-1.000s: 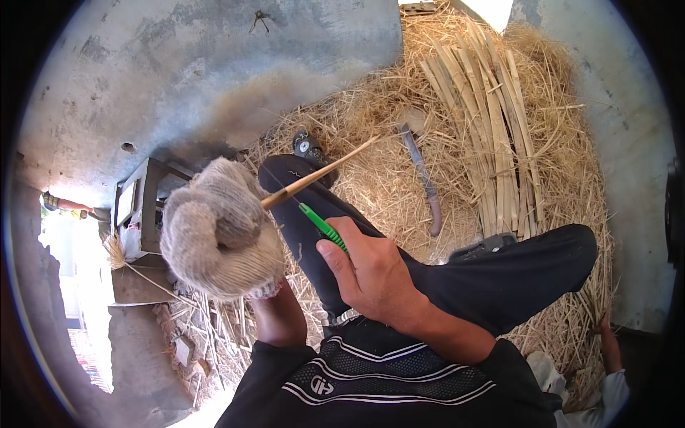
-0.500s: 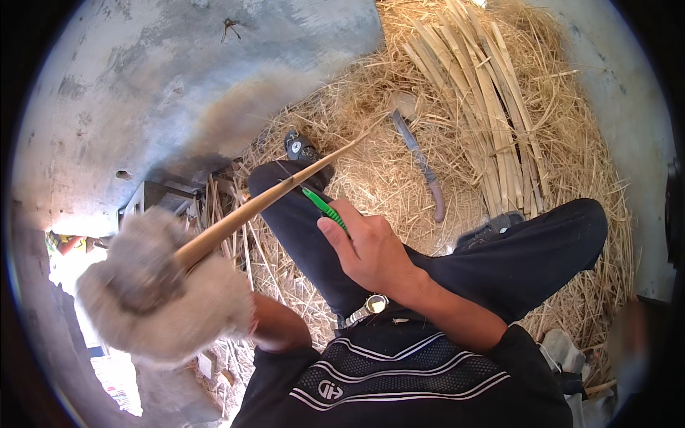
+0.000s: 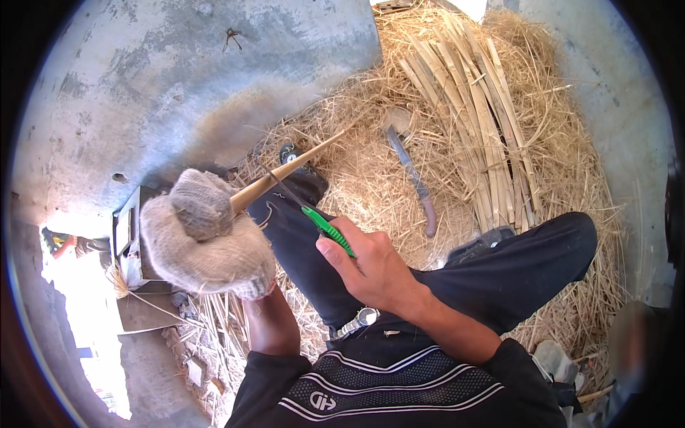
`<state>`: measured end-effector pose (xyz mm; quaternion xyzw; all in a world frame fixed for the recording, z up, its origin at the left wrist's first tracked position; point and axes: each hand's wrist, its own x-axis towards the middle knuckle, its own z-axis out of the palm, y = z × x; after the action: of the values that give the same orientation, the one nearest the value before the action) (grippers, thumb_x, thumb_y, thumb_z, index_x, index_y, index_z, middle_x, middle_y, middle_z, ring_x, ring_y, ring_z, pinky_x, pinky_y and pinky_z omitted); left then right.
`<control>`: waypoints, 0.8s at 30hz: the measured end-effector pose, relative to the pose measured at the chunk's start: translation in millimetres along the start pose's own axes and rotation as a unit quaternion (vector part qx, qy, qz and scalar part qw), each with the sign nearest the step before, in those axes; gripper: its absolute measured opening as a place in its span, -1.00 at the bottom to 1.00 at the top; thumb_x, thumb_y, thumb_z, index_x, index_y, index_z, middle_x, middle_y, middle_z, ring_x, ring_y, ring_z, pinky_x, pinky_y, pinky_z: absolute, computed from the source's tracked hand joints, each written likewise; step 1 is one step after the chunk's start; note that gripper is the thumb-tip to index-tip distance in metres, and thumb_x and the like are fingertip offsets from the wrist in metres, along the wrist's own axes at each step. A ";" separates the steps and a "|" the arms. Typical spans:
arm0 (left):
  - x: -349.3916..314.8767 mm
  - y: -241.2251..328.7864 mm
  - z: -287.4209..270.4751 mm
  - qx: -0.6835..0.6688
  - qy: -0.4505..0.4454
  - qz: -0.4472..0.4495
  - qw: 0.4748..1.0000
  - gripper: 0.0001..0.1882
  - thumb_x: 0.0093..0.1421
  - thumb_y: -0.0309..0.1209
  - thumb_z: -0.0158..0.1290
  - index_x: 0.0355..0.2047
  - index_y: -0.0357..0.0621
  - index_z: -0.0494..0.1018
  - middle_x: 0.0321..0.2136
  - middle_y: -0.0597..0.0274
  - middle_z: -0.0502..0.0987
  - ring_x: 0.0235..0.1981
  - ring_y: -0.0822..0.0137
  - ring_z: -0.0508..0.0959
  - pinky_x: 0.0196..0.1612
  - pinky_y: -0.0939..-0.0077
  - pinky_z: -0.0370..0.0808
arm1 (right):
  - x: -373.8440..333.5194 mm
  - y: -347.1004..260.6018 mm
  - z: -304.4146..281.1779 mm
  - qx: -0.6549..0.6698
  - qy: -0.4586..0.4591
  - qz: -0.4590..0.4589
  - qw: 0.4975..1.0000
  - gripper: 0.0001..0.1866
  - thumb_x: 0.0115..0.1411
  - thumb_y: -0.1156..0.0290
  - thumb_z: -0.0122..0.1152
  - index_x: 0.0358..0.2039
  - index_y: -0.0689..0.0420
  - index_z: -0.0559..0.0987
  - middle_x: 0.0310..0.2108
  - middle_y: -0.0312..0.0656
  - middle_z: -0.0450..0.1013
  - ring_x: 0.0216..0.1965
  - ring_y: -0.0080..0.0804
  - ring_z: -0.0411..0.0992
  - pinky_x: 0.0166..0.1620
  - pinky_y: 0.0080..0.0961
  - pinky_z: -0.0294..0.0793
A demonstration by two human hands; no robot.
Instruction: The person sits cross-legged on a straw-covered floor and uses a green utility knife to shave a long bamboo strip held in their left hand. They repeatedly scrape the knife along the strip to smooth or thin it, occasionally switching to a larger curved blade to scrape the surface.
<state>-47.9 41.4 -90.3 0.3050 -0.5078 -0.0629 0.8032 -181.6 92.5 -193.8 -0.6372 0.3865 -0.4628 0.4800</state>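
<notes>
Left of centre, a tan strip is gripped by the gloved left hand; centrally, a green-handled knife is held by the right hand. At bottom, a white shirt emblem is seen.

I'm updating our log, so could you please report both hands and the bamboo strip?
Gloved left hand gripping bamboo strip. Right hand closed on green-handled knife, blade crossing strip. Machete lying clear of both.

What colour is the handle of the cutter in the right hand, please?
The cutter handle is bright green, best seen in the head view.
</notes>
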 end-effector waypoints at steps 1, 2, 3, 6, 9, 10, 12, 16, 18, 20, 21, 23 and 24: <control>-0.6 -0.6 -0.7 -0.022 -0.003 -0.023 0.999 -0.61 0.17 -0.33 -0.20 -0.80 0.10 0.04 -0.85 0.46 0.01 -0.78 0.51 -0.05 -0.63 0.56 0.03 | -0.1 0.1 -2.4 -0.006 0.003 0.000 1.000 -0.74 0.33 0.26 0.00 -0.27 0.24 0.40 -0.72 0.01 0.37 -0.64 0.04 0.41 -0.55 -0.18 0.33; 0.1 6.1 2.6 0.011 0.020 -0.067 0.997 -0.61 0.17 -0.33 -0.19 -0.80 0.10 0.04 -0.85 0.45 0.01 -0.77 0.51 -0.04 -0.61 0.56 0.02 | -0.2 0.2 -4.8 -0.012 0.005 0.001 1.000 -0.74 0.33 0.26 0.00 -0.27 0.25 0.40 -0.72 0.01 0.37 -0.64 0.04 0.41 -0.55 -0.18 0.33; 2.4 18.3 9.5 0.045 0.042 -0.111 0.992 -0.61 0.16 -0.33 -0.19 -0.80 0.09 0.04 -0.84 0.45 0.01 -0.76 0.51 -0.03 -0.60 0.55 0.02 | -0.7 -1.9 -7.3 -0.007 -0.001 0.016 1.000 -0.73 0.33 0.26 -0.01 -0.27 0.25 0.40 -0.71 0.02 0.37 -0.64 0.05 0.41 -0.55 -0.19 0.33; 5.2 16.5 8.7 -0.043 0.075 -0.112 0.990 -0.61 0.15 -0.35 -0.17 -0.79 0.09 0.02 -0.83 0.45 0.01 -0.75 0.49 -0.01 -0.59 0.54 0.03 | -2.0 -8.8 -10.3 -0.001 -0.017 0.040 0.999 -0.73 0.34 0.26 -0.02 -0.27 0.25 0.40 -0.70 0.02 0.38 -0.63 0.06 0.41 -0.54 -0.19 0.33; 11.2 15.6 9.2 0.000 0.096 -0.142 0.985 -0.60 0.16 -0.37 -0.15 -0.77 0.10 -0.02 -0.80 0.47 -0.01 -0.74 0.49 -0.05 -0.59 0.53 0.02 | -2.3 -8.1 -8.4 -0.007 -0.017 0.016 1.000 -0.73 0.35 0.26 -0.03 -0.27 0.25 0.40 -0.69 0.03 0.38 -0.63 0.06 0.41 -0.54 -0.19 0.33; 8.1 14.3 6.3 -0.006 0.071 -0.132 0.989 -0.60 0.16 -0.36 -0.15 -0.77 0.10 -0.02 -0.80 0.47 -0.01 -0.74 0.49 -0.04 -0.59 0.53 0.03 | -6.2 -8.5 -5.7 -0.001 -0.017 0.006 1.000 -0.73 0.35 0.26 -0.03 -0.27 0.25 0.40 -0.69 0.03 0.38 -0.63 0.06 0.41 -0.54 -0.19 0.33; -3.6 10.2 0.8 -0.024 0.013 -0.115 0.993 -0.60 0.17 -0.36 -0.16 -0.76 0.09 -0.02 -0.80 0.46 -0.01 -0.74 0.49 -0.04 -0.59 0.53 0.03 | -6.6 -9.2 -4.8 -0.004 0.001 -0.024 1.000 -0.74 0.34 0.26 -0.03 -0.27 0.24 0.39 -0.68 0.03 0.38 -0.63 0.05 0.41 -0.54 -0.18 0.34; -29.0 4.8 -1.6 -0.007 0.024 -0.089 0.996 -0.62 0.19 -0.34 -0.20 -0.76 0.08 0.01 -0.82 0.44 0.00 -0.76 0.48 -0.02 -0.61 0.54 0.05 | -4.3 -18.0 2.0 -0.055 0.034 -0.078 0.995 -0.74 0.33 0.25 -0.01 -0.31 0.21 0.36 -0.70 0.01 0.38 -0.62 0.02 0.44 -0.56 -0.17 0.37; -25.8 12.3 1.9 0.009 0.033 -0.089 0.995 -0.63 0.16 -0.35 -0.19 -0.76 0.07 0.01 -0.82 0.43 0.00 -0.76 0.48 -0.03 -0.62 0.53 0.05 | 1.2 -13.5 8.4 -0.122 0.041 -0.081 0.988 -0.74 0.33 0.24 0.00 -0.32 0.20 0.36 -0.70 0.02 0.39 -0.62 0.02 0.45 -0.57 -0.17 0.39; -16.9 10.0 0.3 0.028 0.039 -0.092 0.995 -0.64 0.15 -0.35 -0.19 -0.76 0.07 0.01 -0.82 0.43 0.00 -0.76 0.48 -0.02 -0.62 0.54 0.06 | 12.1 20.8 15.4 -0.187 0.040 0.031 0.981 -0.72 0.34 0.19 -0.03 -0.31 0.18 0.37 -0.73 0.07 0.38 -0.64 0.10 0.44 -0.59 -0.10 0.39; -10.2 9.6 2.0 -0.007 0.124 -0.129 0.984 -0.63 0.15 -0.36 -0.21 -0.77 0.11 -0.01 -0.84 0.47 -0.03 -0.78 0.52 -0.05 -0.66 0.57 0.03 | 16.8 46.6 15.0 -0.221 0.058 0.028 0.973 -0.71 0.34 0.18 -0.04 -0.30 0.18 0.37 -0.74 0.08 0.38 -0.65 0.12 0.43 -0.59 -0.08 0.38; 6.7 11.7 -20.9 -0.044 -0.029 -0.062 0.997 -0.64 0.15 -0.33 -0.17 -0.75 0.08 0.03 -0.85 0.47 0.00 -0.80 0.54 0.01 -0.67 0.59 0.09 | 24.7 46.8 10.8 -0.198 0.051 0.052 0.977 -0.68 0.35 0.14 -0.07 -0.29 0.17 0.37 -0.75 0.11 0.37 -0.66 0.16 0.43 -0.60 -0.02 0.36; 10.6 16.4 -26.6 -0.059 -0.104 -0.033 0.992 -0.65 0.15 -0.31 -0.16 -0.75 0.06 0.05 -0.86 0.47 0.02 -0.81 0.55 0.04 -0.67 0.59 0.13 | 22.3 32.0 10.6 -0.177 0.029 0.038 0.983 -0.68 0.35 0.15 -0.07 -0.30 0.18 0.37 -0.75 0.11 0.37 -0.66 0.16 0.43 -0.60 -0.03 0.36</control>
<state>-23.6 61.6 -80.9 0.2654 -0.5738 -0.1504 0.7600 -166.9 66.6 -221.0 -0.6834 0.5001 -0.3865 0.3654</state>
